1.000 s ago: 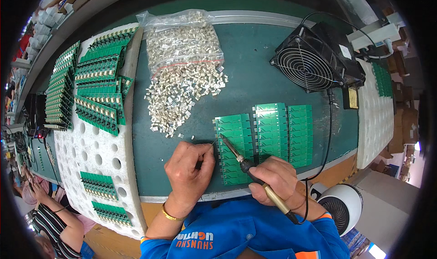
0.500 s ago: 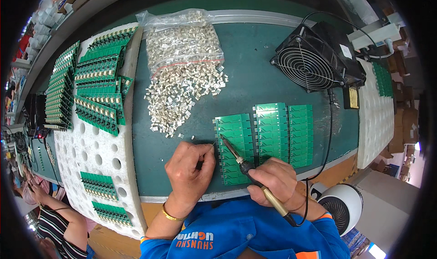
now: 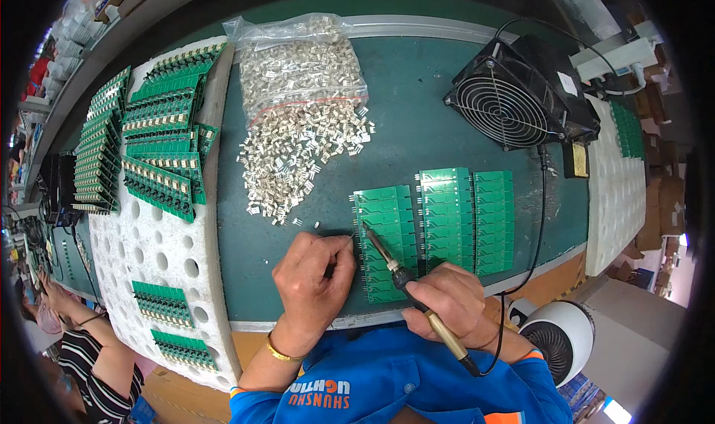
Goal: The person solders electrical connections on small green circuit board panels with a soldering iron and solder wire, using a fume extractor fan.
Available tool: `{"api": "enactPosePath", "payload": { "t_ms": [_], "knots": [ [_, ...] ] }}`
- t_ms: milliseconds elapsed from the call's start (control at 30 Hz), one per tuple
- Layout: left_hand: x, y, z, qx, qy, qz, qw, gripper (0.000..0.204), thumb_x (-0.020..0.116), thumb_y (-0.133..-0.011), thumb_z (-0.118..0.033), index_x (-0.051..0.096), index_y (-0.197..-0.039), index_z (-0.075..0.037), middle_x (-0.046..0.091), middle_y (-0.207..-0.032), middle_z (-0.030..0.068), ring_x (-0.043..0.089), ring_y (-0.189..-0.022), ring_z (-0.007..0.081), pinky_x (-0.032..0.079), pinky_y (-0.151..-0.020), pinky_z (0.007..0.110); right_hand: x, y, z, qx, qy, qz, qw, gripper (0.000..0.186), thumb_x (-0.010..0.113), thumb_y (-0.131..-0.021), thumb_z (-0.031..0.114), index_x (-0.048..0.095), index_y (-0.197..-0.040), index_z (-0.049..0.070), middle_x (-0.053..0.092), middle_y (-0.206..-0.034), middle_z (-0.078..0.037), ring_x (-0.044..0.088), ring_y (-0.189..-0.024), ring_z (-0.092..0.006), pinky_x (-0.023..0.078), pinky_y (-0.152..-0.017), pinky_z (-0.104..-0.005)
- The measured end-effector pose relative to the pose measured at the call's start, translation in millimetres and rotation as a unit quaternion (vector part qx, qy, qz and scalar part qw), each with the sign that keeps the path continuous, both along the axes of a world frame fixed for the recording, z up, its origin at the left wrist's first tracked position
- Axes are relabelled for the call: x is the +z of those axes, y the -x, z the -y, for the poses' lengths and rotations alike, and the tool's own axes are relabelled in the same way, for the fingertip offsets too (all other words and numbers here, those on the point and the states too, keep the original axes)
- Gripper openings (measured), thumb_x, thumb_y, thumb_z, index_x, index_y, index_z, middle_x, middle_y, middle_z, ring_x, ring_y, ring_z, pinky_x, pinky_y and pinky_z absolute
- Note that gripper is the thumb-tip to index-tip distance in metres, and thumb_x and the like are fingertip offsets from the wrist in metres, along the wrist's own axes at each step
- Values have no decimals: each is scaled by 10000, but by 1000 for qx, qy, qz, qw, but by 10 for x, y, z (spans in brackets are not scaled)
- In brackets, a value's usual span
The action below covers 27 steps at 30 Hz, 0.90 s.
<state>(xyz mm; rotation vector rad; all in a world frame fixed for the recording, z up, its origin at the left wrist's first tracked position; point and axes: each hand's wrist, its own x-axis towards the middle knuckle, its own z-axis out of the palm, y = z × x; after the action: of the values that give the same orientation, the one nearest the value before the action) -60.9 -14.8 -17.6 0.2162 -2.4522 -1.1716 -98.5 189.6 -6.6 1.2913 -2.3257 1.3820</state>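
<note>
My right hand (image 3: pixel 453 297) is wrapped round the handle of a soldering iron (image 3: pixel 443 336), held slanting. Its tip rests at or just over the left part of a green circuit board (image 3: pixel 395 219), near the row of pins along that edge. Just left of this board is my left hand (image 3: pixel 311 275), thumb and forefinger pinched on what looks like a thin solder wire (image 3: pixel 354 235), pointing at the iron's tip. Most of the wire is hidden in the fingers. Two more green board panels, one in the middle (image 3: pixel 445 215) and one at the right (image 3: pixel 494 223), lie alongside.
Small white connectors (image 3: pixel 290 171) spill from a clear plastic bag (image 3: pixel 298 66). A black fan (image 3: pixel 499 111) stands at the back right, with the iron's black cord (image 3: pixel 538 230) below. White foam (image 3: pixel 126 252) at left carries stacked boards (image 3: pixel 160 115). Another person's arm (image 3: pixel 112 342) shows lower left.
My hands and the iron keep almost the same place over the board. At the lower left, the other person's arm has shifted slightly.
</note>
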Motion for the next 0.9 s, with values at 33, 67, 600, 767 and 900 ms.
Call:
{"api": "enactPosePath", "payload": {
  "t_ms": [33, 67, 600, 767, 900],
  "knots": [
    [-1, 1, 1, 0, 0, 0, 1000, 120, 746, -758, 68, 696, -828, -15, 573, -702, 50, 535, -560, 116, 403, -474, 247, 7, -6, -8, 7, -6, 3, 1000, 388, 780, -812, 188, 613, -1092, -23, 624, -771, -118, 613, -595, -243, 509, -522, -342],
    [-2, 2, 2, -2, 0, -2, 1000, 124, 745, -758, 70, 694, -832, -15, 572, -701, 50, 534, -558, 117, 402, -471, 248, 10, -10, -11, 13, -12, 6, 1000, 375, 745, -866, 208, 594, -1111, -34, 637, -799, -142, 620, -603, -261, 525, -529, -364],
    [-11, -1, 5, -3, -4, 0, 1000, 117, 741, -772, 71, 694, -840, -11, 583, -724, 49, 543, -567, 104, 410, -478, 238, 21, -11, -25, 13, -18, -5, 1000, 368, 728, -889, 240, 599, -1088, -41, 630, -776, -144, 617, -597, -255, 526, -523, -359],
    [-3, -8, 18, 4, -11, -6, 1000, 105, 742, -779, 69, 695, -836, -7, 573, -723, 39, 513, -560, 90, 387, -471, 227, 38, -11, -49, -14, -1, -9, 1000, 382, 793, -792, 185, 637, -1082, -10, 621, -776, -99, 610, -602, -230, 509, -534, -326],
    [-10, -7, 18, 13, -25, 3, 1000, 98, 747, -785, 61, 689, -818, -12, 561, -719, 25, 479, -563, 66, 358, -465, 213, 37, 7, -35, -16, 6, 6, 1000, 361, 785, -794, 172, 637, -1069, -10, 632, -766, -97, 610, -598, -228, 506, -531, -328]
  ]
}}
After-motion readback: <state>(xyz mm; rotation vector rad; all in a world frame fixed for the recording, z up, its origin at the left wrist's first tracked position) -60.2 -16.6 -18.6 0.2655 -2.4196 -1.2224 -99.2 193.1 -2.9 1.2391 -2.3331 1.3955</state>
